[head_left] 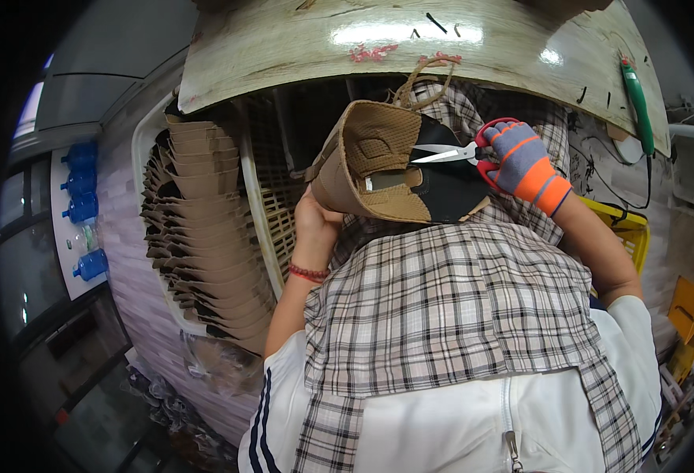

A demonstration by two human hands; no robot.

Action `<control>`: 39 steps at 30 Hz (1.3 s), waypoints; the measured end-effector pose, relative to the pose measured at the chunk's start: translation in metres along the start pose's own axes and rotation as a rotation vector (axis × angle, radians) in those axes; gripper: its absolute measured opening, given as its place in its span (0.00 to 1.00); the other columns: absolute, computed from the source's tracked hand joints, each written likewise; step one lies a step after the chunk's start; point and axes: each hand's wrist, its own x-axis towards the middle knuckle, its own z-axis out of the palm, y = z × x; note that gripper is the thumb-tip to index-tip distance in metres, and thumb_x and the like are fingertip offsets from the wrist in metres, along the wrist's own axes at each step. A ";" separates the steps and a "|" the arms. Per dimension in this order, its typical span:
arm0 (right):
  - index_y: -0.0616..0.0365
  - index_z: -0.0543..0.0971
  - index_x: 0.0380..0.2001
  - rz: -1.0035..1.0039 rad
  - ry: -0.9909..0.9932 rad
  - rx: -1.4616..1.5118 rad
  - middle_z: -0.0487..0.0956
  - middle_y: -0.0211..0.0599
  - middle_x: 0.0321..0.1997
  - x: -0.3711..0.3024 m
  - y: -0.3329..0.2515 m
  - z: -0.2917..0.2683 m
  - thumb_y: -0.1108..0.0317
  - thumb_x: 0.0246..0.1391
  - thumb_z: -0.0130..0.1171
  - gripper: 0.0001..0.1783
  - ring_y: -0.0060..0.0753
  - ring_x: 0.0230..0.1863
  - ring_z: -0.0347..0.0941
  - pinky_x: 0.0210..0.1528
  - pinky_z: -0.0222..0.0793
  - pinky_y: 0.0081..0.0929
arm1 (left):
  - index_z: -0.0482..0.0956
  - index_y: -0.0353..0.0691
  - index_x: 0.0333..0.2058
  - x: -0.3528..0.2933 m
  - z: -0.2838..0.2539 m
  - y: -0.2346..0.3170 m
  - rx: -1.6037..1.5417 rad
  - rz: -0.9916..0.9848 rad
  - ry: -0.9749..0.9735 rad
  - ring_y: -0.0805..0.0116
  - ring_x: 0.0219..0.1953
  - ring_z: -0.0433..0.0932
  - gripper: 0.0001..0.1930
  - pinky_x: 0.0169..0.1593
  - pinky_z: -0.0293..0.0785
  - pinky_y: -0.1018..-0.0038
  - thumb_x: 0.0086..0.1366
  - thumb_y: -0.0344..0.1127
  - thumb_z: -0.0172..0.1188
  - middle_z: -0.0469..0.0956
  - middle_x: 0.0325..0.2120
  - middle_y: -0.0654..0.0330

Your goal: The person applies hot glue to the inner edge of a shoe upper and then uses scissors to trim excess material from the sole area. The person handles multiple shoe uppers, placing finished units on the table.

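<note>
My left hand [315, 225], bare with a red bead bracelet at the wrist, grips the near left side of a tan and black piece that looks like a boot upper [339, 165]. Its fingers are partly hidden behind the piece. The piece's wide opening faces up, showing tan textured lining and a pale label inside. My right hand [520, 162], in a grey and orange glove, is closed around red-handled scissors [445, 153]. Their blades are parted and point left over the opening, beside the black part. A tan cord loop [418, 79] rises at the far side.
A white crate [138, 150] on the left holds a stack of similar tan pieces [213, 236]. Across the far side runs a pale table [268, 55] with dark scraps. A green corded tool [637, 102] lies on its right. A yellow crate [634, 229] stands at right.
</note>
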 end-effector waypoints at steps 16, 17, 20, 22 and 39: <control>0.49 0.79 0.36 0.060 -0.019 -0.018 0.81 0.36 0.38 0.006 0.000 0.012 0.57 0.41 0.72 0.18 0.43 0.42 0.77 0.45 0.72 0.38 | 0.72 0.36 0.55 0.038 0.012 -0.027 0.207 0.147 -0.366 0.68 0.48 0.77 0.23 0.48 0.78 0.70 0.69 0.44 0.62 0.78 0.48 0.59; 0.48 0.79 0.36 -0.005 0.057 -0.020 0.81 0.35 0.38 0.008 -0.001 0.008 0.56 0.41 0.72 0.18 0.43 0.41 0.77 0.45 0.72 0.38 | 0.72 0.35 0.55 0.039 0.011 -0.028 0.197 0.123 -0.348 0.67 0.47 0.78 0.23 0.47 0.78 0.70 0.69 0.44 0.62 0.78 0.47 0.59; 0.49 0.79 0.35 -0.099 0.133 -0.011 0.80 0.35 0.37 0.017 -0.011 0.003 0.56 0.40 0.72 0.19 0.42 0.40 0.77 0.44 0.72 0.38 | 0.72 0.36 0.55 0.036 0.015 -0.026 0.223 0.118 -0.333 0.67 0.45 0.78 0.24 0.45 0.80 0.72 0.68 0.44 0.64 0.78 0.46 0.59; 0.49 0.79 0.35 -0.122 0.123 -0.029 0.80 0.35 0.36 0.023 -0.014 0.001 0.55 0.40 0.72 0.19 0.42 0.39 0.77 0.43 0.72 0.38 | 0.72 0.36 0.55 0.030 0.023 -0.023 0.218 0.124 -0.321 0.68 0.45 0.79 0.24 0.45 0.80 0.72 0.67 0.44 0.65 0.78 0.45 0.59; 0.48 0.80 0.35 -0.075 0.133 -0.088 0.80 0.34 0.30 0.014 -0.021 0.002 0.55 0.43 0.71 0.17 0.42 0.34 0.78 0.41 0.73 0.38 | 0.74 0.36 0.54 0.013 0.031 -0.021 0.209 0.144 -0.298 0.68 0.46 0.79 0.25 0.47 0.79 0.72 0.63 0.42 0.69 0.78 0.46 0.60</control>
